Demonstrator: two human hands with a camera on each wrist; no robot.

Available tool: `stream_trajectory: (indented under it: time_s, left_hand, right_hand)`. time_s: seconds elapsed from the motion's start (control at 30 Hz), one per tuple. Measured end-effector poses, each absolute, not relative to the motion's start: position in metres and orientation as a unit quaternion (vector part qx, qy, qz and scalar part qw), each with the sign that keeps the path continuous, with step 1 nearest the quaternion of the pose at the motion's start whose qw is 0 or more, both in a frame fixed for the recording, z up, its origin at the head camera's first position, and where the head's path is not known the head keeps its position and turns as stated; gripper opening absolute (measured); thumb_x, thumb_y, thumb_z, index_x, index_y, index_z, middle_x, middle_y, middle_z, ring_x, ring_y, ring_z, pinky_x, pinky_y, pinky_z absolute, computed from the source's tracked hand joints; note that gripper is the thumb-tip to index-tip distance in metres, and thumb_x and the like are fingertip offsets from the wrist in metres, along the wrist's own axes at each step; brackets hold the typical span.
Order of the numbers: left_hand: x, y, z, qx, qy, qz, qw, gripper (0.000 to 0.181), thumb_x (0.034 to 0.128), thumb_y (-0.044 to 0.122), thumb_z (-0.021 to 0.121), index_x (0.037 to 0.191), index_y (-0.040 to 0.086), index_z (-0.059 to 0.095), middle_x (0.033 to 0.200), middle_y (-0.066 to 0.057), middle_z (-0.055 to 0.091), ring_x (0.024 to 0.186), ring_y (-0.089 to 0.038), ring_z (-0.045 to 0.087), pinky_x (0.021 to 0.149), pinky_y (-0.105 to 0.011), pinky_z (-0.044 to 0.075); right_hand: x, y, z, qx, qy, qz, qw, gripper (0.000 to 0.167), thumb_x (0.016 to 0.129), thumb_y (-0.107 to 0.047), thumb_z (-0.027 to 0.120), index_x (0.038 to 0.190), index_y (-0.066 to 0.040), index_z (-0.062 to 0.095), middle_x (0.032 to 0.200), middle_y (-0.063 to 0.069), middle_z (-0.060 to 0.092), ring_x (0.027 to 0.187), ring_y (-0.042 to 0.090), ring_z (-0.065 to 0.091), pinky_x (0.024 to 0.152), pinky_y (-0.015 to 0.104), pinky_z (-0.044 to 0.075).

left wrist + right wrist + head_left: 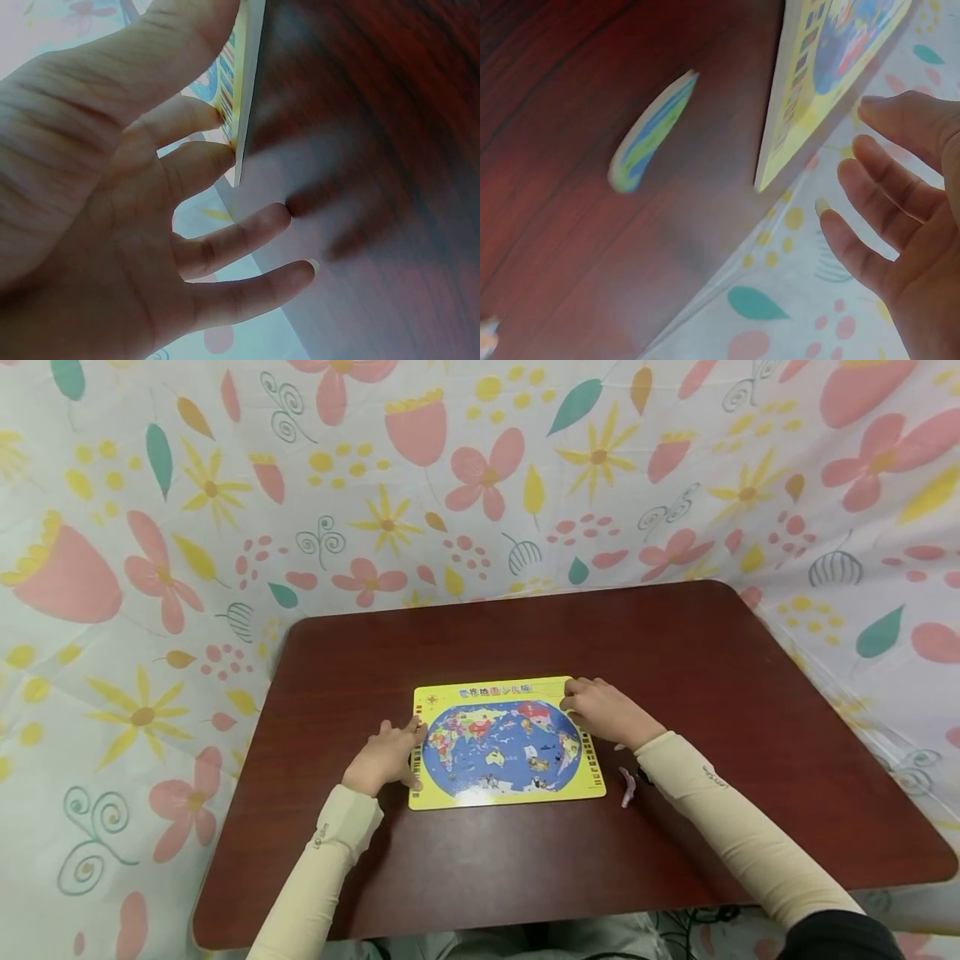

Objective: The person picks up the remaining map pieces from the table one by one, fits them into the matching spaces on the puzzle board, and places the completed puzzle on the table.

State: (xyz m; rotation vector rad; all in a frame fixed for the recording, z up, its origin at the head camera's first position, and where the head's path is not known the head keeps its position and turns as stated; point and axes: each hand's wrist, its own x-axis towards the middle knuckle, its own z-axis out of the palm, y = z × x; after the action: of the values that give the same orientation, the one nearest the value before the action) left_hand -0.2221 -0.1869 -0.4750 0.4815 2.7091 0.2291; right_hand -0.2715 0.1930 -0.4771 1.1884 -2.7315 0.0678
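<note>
A yellow-bordered world map puzzle board (489, 692) lies flat on the table, its blue oval map filling the middle. My left hand (384, 757) is at the board's left edge. In the left wrist view that hand (142, 202) has its thumb and two fingers against the edge, while the other two fingers stretch out over the tabletop. My right hand (609, 712) is at the board's upper right corner. In the right wrist view its fingers (877, 176) are loosely bent with nothing visible between them. A slim blue-green puzzle piece (651, 139) lies beside the board.
The dark red-brown wooden table (360, 652) has rounded corners. A small pale pink piece (627, 787) lies right of the board, near the right forearm. Part of another small piece (487, 337) shows at the right wrist view's corner. A flower-patterned curtain (390, 468) stands behind the table.
</note>
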Motion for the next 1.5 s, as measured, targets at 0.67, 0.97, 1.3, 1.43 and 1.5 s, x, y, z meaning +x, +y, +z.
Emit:
stream_trajectory:
  time_s: [0.67, 0.97, 1.3, 1.43, 1.5]
  left_hand:
    - [-0.223, -0.192, -0.472, 0.167, 0.961, 0.102, 0.193, 0.102, 0.071, 0.025, 0.094, 0.155, 0.006, 0.039, 0.165, -0.017, 0.022, 0.113, -0.039, 0.041, 0.088, -0.054, 0.047]
    - [-0.221, -0.189, -0.473, 0.167, 0.96, 0.109, 0.196, 0.104, 0.0702, 0.025, 0.095, 0.156, 0.006, 0.039, 0.165, -0.016, 0.021, 0.113, -0.039, 0.04, 0.088, -0.052, 0.048]
    - [-0.223, -0.19, -0.474, 0.171, 0.96, 0.109, 0.191, 0.103, 0.0706, 0.025, 0.094, 0.155, 0.006, 0.04, 0.165, -0.017, 0.023, 0.109, -0.039, 0.04, 0.087, -0.054, 0.047]
    - [-0.223, -0.19, -0.475, 0.171, 0.961, 0.107, 0.188, 0.103, 0.0702, 0.025, 0.095, 0.155, 0.005, 0.04, 0.164, -0.018, 0.024, 0.11, -0.039, 0.04, 0.09, -0.055, 0.046]
    - [-0.222, -0.19, -0.476, 0.169, 0.961, 0.11, 0.191, 0.103, 0.0703, 0.025, 0.095, 0.155, 0.005, 0.039, 0.164, -0.018, 0.024, 0.11, -0.038, 0.04, 0.09, -0.055, 0.046]
  right_hand:
    - [-0.236, 0.258, -0.485, 0.314, -0.947, 0.066, 0.018, 0.019, 0.084, -0.017, 0.083, 0.075, -0.012, 0.067, 0.073, 0.0, 0.049, 0.062, 0.015, 0.046, 0.055, 0.035, 0.042]
    - [-0.227, 0.263, -0.483, 0.273, -0.959, 0.074, -0.014, 0.026, 0.084, -0.025, 0.084, 0.072, -0.012, 0.064, 0.072, 0.0, 0.047, 0.061, 0.015, 0.044, 0.055, 0.034, 0.04]
    - [-0.226, 0.266, -0.484, 0.295, -0.952, 0.076, -0.004, 0.014, 0.083, -0.017, 0.083, 0.082, -0.012, 0.07, 0.078, 0.001, 0.053, 0.061, 0.015, 0.049, 0.057, 0.037, 0.045]
    - [-0.225, 0.266, -0.484, 0.319, -0.944, 0.089, 0.004, 0.013, 0.081, -0.005, 0.082, 0.086, -0.015, 0.074, 0.082, 0.001, 0.056, 0.064, 0.015, 0.053, 0.06, 0.038, 0.05]
    - [-0.225, 0.266, -0.484, 0.32, -0.942, 0.098, -0.003, 0.015, 0.082, -0.002, 0.081, 0.085, -0.015, 0.074, 0.081, 0.0, 0.055, 0.065, 0.014, 0.053, 0.06, 0.038, 0.05]
